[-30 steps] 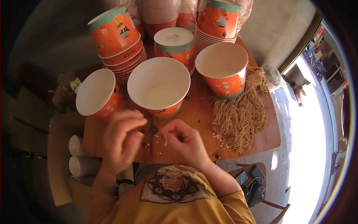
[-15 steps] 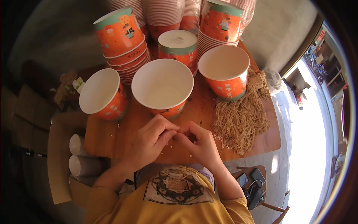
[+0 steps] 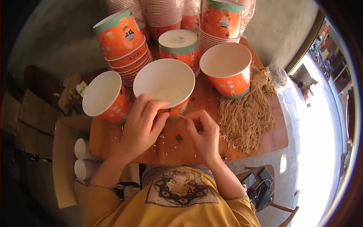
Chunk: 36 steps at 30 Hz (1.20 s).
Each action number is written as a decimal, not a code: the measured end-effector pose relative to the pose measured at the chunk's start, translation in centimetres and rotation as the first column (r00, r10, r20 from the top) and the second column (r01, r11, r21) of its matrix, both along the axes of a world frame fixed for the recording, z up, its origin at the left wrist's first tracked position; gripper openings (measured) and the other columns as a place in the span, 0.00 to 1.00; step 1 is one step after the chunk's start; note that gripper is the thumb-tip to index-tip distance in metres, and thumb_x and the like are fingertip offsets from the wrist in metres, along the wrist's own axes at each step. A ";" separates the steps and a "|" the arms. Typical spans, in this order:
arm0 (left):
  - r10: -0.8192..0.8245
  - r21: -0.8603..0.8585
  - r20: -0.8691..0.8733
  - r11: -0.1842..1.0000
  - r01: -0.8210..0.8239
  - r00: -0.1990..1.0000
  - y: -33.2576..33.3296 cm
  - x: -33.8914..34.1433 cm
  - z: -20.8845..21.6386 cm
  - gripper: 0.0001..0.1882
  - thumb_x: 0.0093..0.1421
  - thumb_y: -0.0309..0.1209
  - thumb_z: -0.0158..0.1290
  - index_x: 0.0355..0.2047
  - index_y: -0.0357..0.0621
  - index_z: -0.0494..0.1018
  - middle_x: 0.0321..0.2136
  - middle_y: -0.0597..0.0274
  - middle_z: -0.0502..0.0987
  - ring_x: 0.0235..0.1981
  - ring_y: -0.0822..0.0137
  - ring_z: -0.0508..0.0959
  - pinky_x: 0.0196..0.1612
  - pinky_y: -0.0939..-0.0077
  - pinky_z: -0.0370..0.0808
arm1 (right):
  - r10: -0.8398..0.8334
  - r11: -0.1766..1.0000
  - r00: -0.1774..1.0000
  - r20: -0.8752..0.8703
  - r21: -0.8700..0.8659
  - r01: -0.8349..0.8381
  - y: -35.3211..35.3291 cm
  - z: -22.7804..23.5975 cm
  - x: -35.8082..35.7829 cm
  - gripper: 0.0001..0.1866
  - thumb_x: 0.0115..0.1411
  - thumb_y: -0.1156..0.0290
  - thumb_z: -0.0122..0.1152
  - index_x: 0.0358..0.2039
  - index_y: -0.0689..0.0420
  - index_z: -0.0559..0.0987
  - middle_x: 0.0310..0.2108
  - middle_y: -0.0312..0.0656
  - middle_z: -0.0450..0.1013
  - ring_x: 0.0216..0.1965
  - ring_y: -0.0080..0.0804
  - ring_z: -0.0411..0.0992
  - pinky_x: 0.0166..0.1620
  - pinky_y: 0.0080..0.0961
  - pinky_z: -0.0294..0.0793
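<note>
A mustard-yellow T-shirt (image 3: 166,215) is worn, its loose short sleeves (image 3: 103,204) plainly finished. The chest is marked by a roughly rectangular printed panel (image 3: 181,188), in which a dark ring-shaped motif is set on a paler ground. Greyish-mauve cloth (image 3: 152,172) is seen below the shirt's hem. Both forearms (image 3: 112,169) are left bare.

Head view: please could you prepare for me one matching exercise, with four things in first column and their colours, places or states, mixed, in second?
Things:
1. Right hand
2. Yarn bundle
3. Middle front tub
4. Two pale cylinders

Colours, places or states:
A. orange outside, white inside
B. in the open cardboard box
C. pinching a thin strand
D. tan, heaped on the right side of the wooden table

Right pairs: 1-C, 2-D, 3-A, 4-B.
</note>
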<state>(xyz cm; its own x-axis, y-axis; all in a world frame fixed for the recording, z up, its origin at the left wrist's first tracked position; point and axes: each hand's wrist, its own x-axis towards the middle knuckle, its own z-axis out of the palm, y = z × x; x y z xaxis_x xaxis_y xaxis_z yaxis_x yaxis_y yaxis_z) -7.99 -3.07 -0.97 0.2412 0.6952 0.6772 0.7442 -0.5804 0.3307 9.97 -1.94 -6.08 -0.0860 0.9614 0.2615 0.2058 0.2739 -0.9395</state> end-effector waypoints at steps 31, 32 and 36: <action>-0.197 -0.481 0.151 0.841 0.246 0.969 3.4 -0.1 0.7 0.12 0.62 0.21 0.51 0.47 0.39 0.73 0.40 0.52 0.77 0.39 0.54 0.79 0.42 0.67 0.76 | -0.149 0.959 0.989 -0.003 0.242 0.146 2.2 -1.4 -2.0 0.04 0.58 0.76 0.64 0.31 0.58 0.76 0.14 0.33 0.61 0.17 0.15 0.57 0.23 0.17 0.62; -0.216 -0.528 0.165 0.805 0.271 0.962 4.0 -0.2 1.1 0.10 0.64 0.23 0.50 0.46 0.38 0.73 0.38 0.51 0.78 0.38 0.55 0.79 0.41 0.69 0.75 | -0.157 0.958 0.988 0.015 0.244 0.148 2.2 -1.3 -2.0 0.04 0.57 0.76 0.64 0.31 0.58 0.76 0.14 0.34 0.61 0.17 0.16 0.57 0.23 0.18 0.62; -0.323 -0.601 0.125 0.728 0.330 0.938 6.3 -0.9 1.7 0.08 0.65 0.26 0.50 0.42 0.37 0.74 0.32 0.53 0.79 0.34 0.62 0.78 0.39 0.71 0.74 | -0.155 0.959 0.988 0.023 0.242 0.145 2.2 -1.0 -1.9 0.04 0.58 0.76 0.64 0.30 0.58 0.76 0.14 0.34 0.61 0.16 0.17 0.57 0.23 0.19 0.63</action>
